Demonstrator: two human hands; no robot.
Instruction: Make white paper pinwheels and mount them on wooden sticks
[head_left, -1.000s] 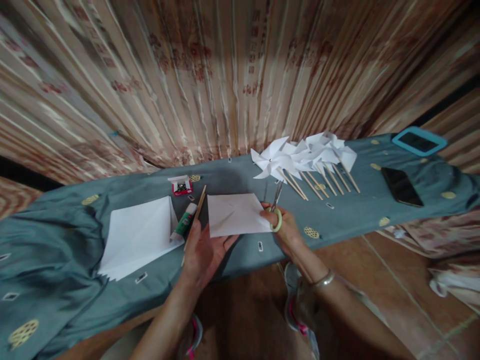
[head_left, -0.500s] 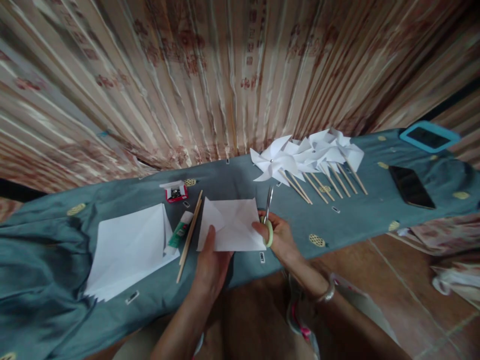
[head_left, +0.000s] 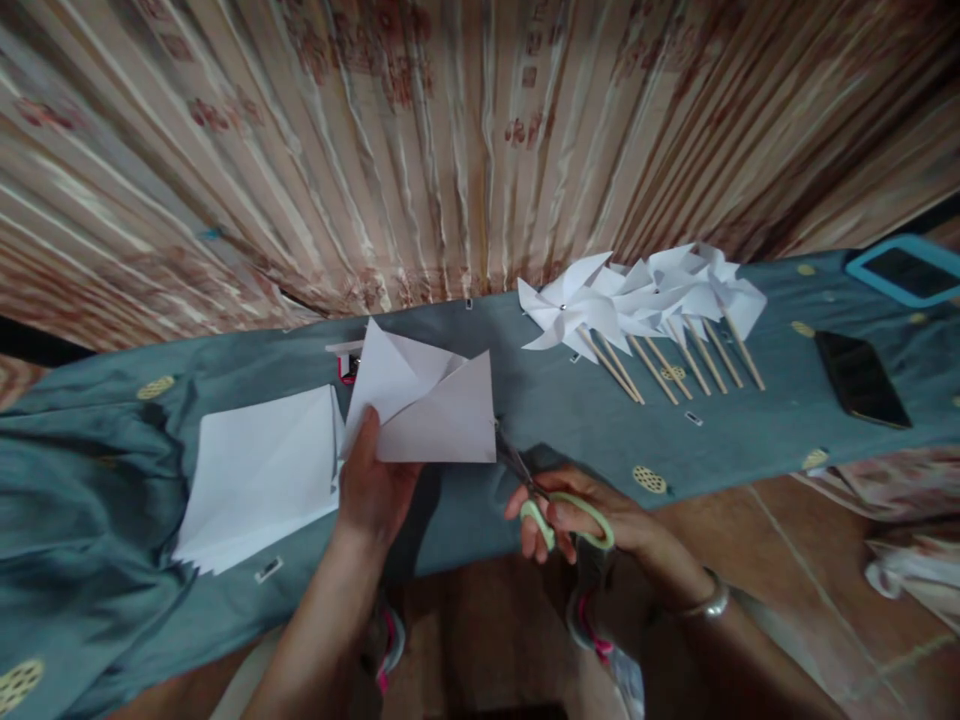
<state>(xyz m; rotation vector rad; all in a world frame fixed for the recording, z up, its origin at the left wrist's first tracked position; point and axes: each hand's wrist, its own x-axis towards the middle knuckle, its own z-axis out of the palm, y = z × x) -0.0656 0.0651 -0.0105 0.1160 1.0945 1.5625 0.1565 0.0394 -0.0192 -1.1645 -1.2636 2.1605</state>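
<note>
"Well, how are the hands placed?"

"Creased white paper [head_left: 446, 415] is pinched by the left hand [head_left: 377, 492] at its lower left corner, thumb on top, fingers underneath, over the bench [head_left: 465, 520]. Green-handled scissors [head_left: 534, 487] are gripped by the right hand [head_left: 574, 518], fingers threaded through the parted loops; blades are aimed at the paper's right edge. Whether contact is made cannot be told."

"What could be spoiled?"

"The line of a cut, most likely. Only one corner is pinned, so the free edge could be bent or pushed aside by the blades. Fingertips are hidden beneath the paper; if blades were carried too far across, skin might be nicked."

"Containers?"

"One noted: a small red box [head_left: 346, 371], partly covered by the paper, pale flap raised. Something shiny [head_left: 355, 366] is glimpsed inside; it cannot be identified. With the flap up, contents might be spilled if the box were knocked by the paper's corner."

"Nearby?"

"White sheets [head_left: 262, 470] are stacked to the left; pinwheels [head_left: 574, 300] on sticks [head_left: 745, 353] are laid to the right."
</note>
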